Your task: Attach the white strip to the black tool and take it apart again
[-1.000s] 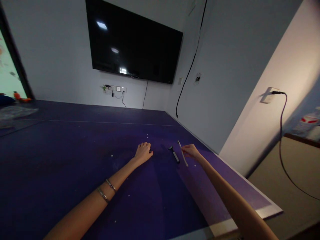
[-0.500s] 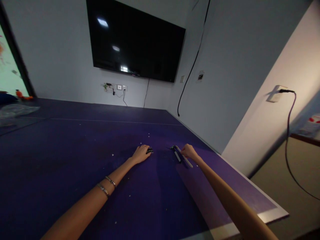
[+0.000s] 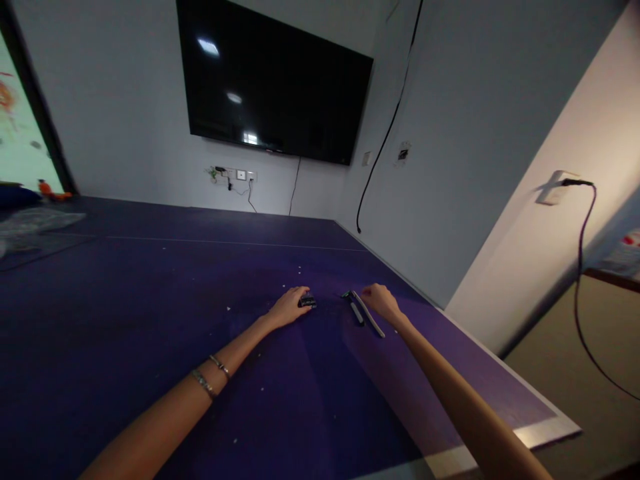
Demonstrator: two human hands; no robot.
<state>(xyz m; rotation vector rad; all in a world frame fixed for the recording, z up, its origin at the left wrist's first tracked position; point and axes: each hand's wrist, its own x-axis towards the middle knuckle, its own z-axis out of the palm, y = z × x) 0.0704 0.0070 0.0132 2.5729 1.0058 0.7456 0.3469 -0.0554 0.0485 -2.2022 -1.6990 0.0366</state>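
Observation:
My left hand (image 3: 289,307) is closed around a small black object (image 3: 307,302) on the purple tabletop (image 3: 280,413); its kind is hard to make out. To the right lie two slim razor-like tools side by side, one with a dark, grey-striped handle (image 3: 357,313) and one with a light grey handle (image 3: 373,320). Their heads point away from me. My right hand (image 3: 381,301) hovers just right of the light grey handle, apart from it, with loosely curled fingers and nothing visible in them.
Small white scraps (image 3: 229,309) are scattered over the tabletop. Crumpled clear plastic (image 3: 40,220) lies at the far left, near an orange object (image 3: 53,192). A black cable (image 3: 380,150) hangs down the wall beside a large television (image 3: 275,80). The table's right edge (image 3: 505,367) has a pale border.
My right hand has come off the light grey handle and shifted slightly away from me. The left hand has slid a little to the right with the black object, which shows more now.

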